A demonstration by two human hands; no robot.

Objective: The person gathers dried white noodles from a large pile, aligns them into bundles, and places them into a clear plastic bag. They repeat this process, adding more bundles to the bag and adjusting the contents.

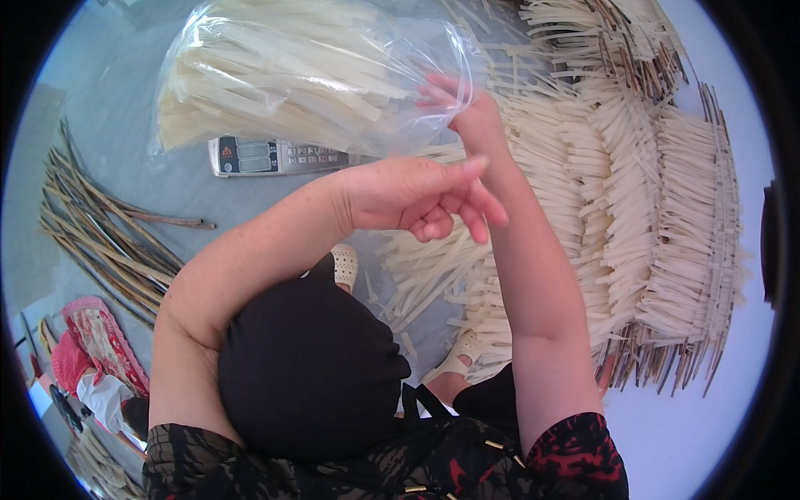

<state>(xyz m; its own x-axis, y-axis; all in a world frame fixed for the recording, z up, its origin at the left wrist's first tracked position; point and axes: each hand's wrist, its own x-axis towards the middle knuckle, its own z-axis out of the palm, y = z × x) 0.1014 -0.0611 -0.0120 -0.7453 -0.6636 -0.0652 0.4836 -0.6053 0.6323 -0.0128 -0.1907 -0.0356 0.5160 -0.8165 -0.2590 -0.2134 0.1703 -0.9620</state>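
A clear plastic bag [287, 81] full of pale, flat, noodle-like strips lies on its side across the top, its mouth towards the right. My right hand [459, 103] is at that mouth, fingers spread and seen partly through the plastic; whether they touch the strips is unclear. Closer to me, my left hand [431, 200] crosses in front of my right forearm with thumb and forefinger extended, the other fingers loosely curled, and nothing in it. Under the bag's near edge a keypad panel of an electronic scale [281, 157] shows; the rest of it is hidden.
Piles of pale strips [600, 187] on thin sticks fill the right side, with loose strips [431, 269] on the floor. Bare sticks [112, 231] lie at left. At lower left are a person in a red hat [70, 362] and a patterned red cushion [106, 337].
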